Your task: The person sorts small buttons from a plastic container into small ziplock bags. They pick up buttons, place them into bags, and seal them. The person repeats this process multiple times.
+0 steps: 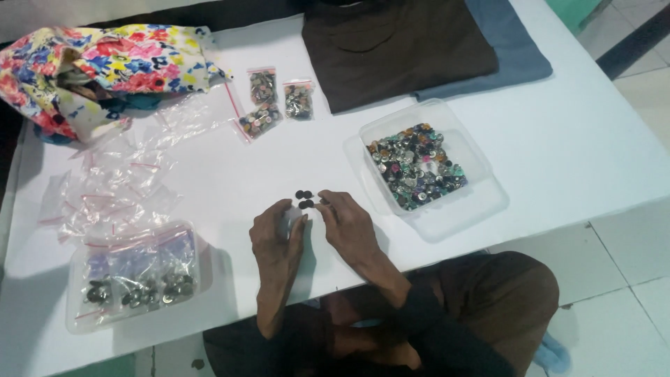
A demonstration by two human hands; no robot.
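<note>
surface: white table [572, 153] over a pale tiled floor, person sitting at the near edge

buttons in play: four small dark buttons [304, 199] in a tight cluster on the bare tabletop, right between the two hands' fingertips

left hand [276, 234]: fingers curled loosely, tips resting just beside the cluster; can't tell if it's actually pinching one

right hand [349, 223]: fingers bent down, tips touching the right edge of the cluster, looks more like nudging than gripping, nothing lifted

supply: clear plastic tub [447, 216] to the right, full of mixed metallic and coloured buttons

already bagged: three small zip bags [276, 101] of buttons further back, plus a lidded container [132, 279] at near left with more filled bags

empties: loose pile of clear zip bags [112, 188] on the left

other stuff: floral cloth bag [105, 66] top left, folded brown garment [398, 49] on a blue one [520, 52]

step, my guess: sorting matching dark buttons into a set

next move, my guess: needs a clean pinch on tiny flat pieces and an empty bag from the left pile held open
</note>
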